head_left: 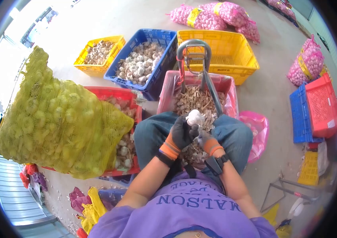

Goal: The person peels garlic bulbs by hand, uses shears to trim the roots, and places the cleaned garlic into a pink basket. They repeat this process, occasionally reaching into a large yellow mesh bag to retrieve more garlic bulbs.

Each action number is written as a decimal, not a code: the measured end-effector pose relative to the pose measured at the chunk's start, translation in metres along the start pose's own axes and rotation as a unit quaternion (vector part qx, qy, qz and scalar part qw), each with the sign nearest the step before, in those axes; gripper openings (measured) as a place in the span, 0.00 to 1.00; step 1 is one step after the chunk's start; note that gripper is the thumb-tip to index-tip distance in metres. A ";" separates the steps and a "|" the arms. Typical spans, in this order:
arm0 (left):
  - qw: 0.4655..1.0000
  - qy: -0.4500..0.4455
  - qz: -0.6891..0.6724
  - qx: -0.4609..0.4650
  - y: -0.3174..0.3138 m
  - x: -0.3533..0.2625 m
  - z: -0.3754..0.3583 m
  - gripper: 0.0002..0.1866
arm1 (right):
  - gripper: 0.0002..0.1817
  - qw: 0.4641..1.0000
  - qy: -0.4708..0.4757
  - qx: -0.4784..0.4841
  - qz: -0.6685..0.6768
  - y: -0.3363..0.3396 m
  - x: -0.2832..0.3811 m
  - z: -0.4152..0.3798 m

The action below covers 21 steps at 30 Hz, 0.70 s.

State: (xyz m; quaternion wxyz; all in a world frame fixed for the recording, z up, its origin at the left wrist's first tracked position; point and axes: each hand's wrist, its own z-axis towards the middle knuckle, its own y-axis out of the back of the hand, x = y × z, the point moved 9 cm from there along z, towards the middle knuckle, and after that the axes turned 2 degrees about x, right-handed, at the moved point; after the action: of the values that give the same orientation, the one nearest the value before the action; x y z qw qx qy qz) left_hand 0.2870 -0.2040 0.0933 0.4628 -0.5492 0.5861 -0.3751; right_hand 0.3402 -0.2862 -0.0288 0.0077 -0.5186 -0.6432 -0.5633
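My left hand (181, 133), in a grey glove with an orange cuff, is closed around a white garlic bulb (194, 118) above my lap. Close beside it is my right hand (208, 142), gloved alike, with its fingers curled just below the bulb; what they grip, if anything, is hidden. Beneath and beyond both hands, a pink crate (231, 89) holds dry garlic stems and skins (194, 101). A bent metal tube frame (195, 43) with a long bar rises from this crate.
At my left, a yellow-green net sack of garlic (61, 123) leans over a red crate (97, 92). Ahead stand a blue crate (152, 85) of bulbs, a small yellow crate (82, 66) and a larger yellow crate (231, 72). A pink bag (259, 137) lies right of my knee.
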 end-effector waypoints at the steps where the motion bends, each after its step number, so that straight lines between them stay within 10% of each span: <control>1: 1.000 -0.002 0.000 0.000 0.006 -0.005 0.000 0.16 | 0.15 0.995 0.071 -0.072 0.003 0.011 0.009 -0.006; 6: 1.000 0.006 -0.017 0.015 0.006 -0.004 -0.002 0.17 | 0.14 0.955 0.089 -0.250 0.132 0.103 0.053 -0.024; 8: 0.997 -0.022 0.068 0.016 -0.002 0.001 0.002 0.16 | 0.16 0.894 -0.098 -0.064 0.432 0.103 0.073 -0.034; 13: 0.990 -0.081 0.092 -0.075 -0.008 -0.003 -0.006 0.15 | 0.12 0.900 -0.012 -0.146 0.409 0.094 0.045 -0.014; 19: 0.996 0.011 -0.003 0.085 -0.011 0.002 0.005 0.15 | 0.10 0.918 0.050 -0.281 0.274 0.136 0.062 -0.037; 21: 0.996 -0.059 0.061 -0.021 -0.001 -0.007 0.004 0.15 | 0.10 0.921 0.026 -0.255 0.293 0.135 0.057 -0.039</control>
State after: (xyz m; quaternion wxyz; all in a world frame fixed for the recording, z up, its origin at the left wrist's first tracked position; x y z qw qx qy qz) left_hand 0.2912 -0.1972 0.0939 0.5068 -0.5431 0.5979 -0.3012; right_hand 0.3829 -0.3003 0.1155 0.0564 -0.6535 -0.2969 -0.6940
